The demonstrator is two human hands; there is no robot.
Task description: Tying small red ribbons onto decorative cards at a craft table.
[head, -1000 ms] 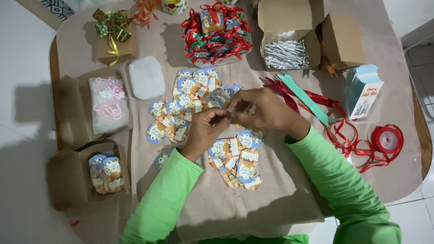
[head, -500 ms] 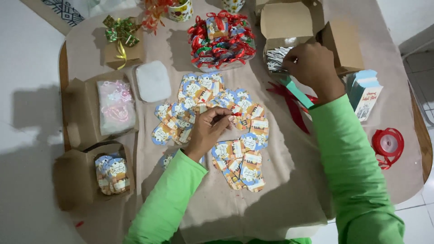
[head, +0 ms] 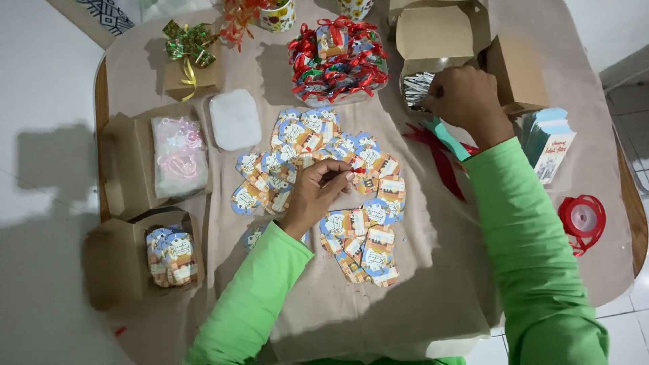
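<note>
Green sleeves: both arms wear bright green; the hands are bare.
Left hand (head: 318, 192): grip narrow, fingertips pinched on a small gift tag (head: 357, 166) with a bit of red at its edge, at the middle of the spread.
Tag versus grip: the pinched tag sits right at the fingertips, just above the loose gift tags (head: 368, 233) that lie flat on the brown paper (head: 324, 311) around and below the hand.
Right hand (head: 466, 98): reaching into an open cardboard box (head: 433, 34) at the far side; fingers curled down over the silver pins (head: 416, 88) inside, touching them. Whether anything is pinched there, I cannot tell.
Beside the right wrist: teal strip (head: 443, 132) and red ribbon pieces (head: 439, 162) lie just under the forearm.
Far centre: clear tub of finished, red-ribboned tags (head: 338, 57), near the pin box.
Left side: white pad (head: 234, 119), an open box holding a pink-printed packet (head: 179, 155), and a lower box with a stack of tags (head: 172, 255).
Far left: small box with a green and gold bow (head: 189, 57).
Right edge: light blue carton (head: 549, 142) and red ribbon spool (head: 583, 220), well apart from both hands.
Tabletop (head: 101, 88): wooden rim shows past the paper.
</note>
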